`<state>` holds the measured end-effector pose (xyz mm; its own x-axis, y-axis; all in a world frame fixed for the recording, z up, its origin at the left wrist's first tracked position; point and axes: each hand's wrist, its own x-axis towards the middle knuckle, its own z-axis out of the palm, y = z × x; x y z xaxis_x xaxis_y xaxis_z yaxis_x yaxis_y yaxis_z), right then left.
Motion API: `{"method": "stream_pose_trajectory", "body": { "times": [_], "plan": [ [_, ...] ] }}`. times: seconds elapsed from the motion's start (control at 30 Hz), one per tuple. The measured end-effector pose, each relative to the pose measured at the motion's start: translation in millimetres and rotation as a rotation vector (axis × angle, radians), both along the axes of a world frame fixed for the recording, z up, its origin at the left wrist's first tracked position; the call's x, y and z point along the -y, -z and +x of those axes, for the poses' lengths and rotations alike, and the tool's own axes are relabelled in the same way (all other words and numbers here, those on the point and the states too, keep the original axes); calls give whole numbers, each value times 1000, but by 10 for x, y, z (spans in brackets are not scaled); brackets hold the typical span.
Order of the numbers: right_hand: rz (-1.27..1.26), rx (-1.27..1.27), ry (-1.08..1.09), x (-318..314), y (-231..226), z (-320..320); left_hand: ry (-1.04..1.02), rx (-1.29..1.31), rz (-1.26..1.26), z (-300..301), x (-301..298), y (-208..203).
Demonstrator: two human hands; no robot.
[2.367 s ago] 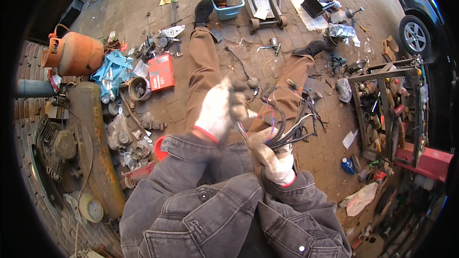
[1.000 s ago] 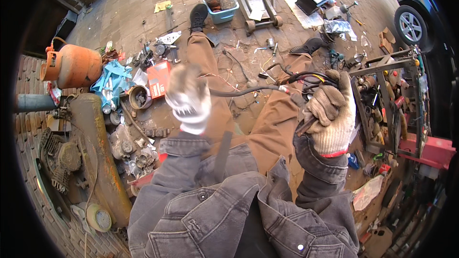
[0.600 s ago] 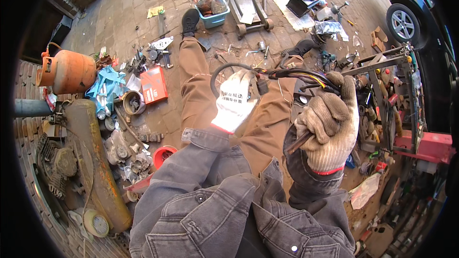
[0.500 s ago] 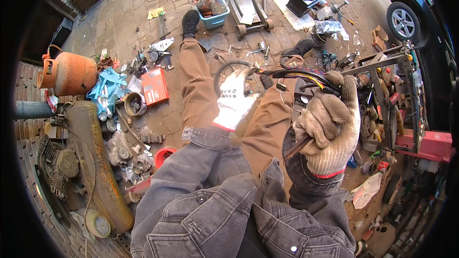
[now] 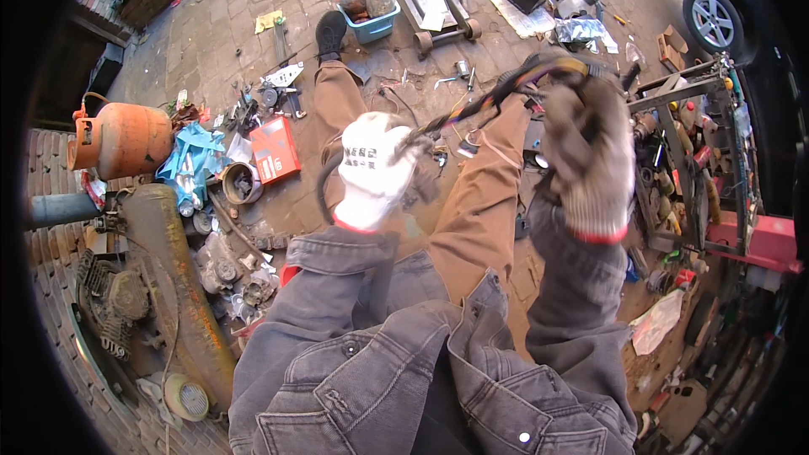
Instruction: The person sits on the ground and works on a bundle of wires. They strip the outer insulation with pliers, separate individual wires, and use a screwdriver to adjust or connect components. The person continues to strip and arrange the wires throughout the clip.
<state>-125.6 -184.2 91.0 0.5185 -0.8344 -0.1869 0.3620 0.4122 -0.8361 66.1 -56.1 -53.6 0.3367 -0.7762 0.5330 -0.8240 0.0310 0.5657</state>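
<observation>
We hold the harness (image 5: 506,90) in the air between our two hands, above our right trouser leg (image 5: 484,194) and the paved floor (image 5: 291,42). Our left hand (image 5: 375,167) is clenched around its lower end, the strands entering the fist on the thumb side; a dark cable curves down past the outer side of that hand, beside the wrist. Our right hand (image 5: 590,147) is higher, fingers curled in, with the upper end caught at the top of the fist. Blur covers this hand, so we cannot tell which fingers press on the strands.

Dark characters stand in rows on the back of our left glove (image 5: 358,175), and the red box (image 5: 275,150) on the floor beyond our left forearm bears pale lettering.

The harness is a long, mostly black bundle, slightly bowed, climbing toward the right. Purple and yellow wires show among the dark ones near our right hand.
</observation>
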Motion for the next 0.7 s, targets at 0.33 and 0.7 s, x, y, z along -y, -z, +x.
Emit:
{"method": "stream_pose_trajectory", "body": {
  "times": [0.33,0.7],
  "plan": [
    [-287,-516,-538,-610,828,-27,51,-1205,301,-37,-141,-299],
    [-115,-510,-549,-848,632,-172,140,-1506,222,-133,-221,-492]
  ]
}}
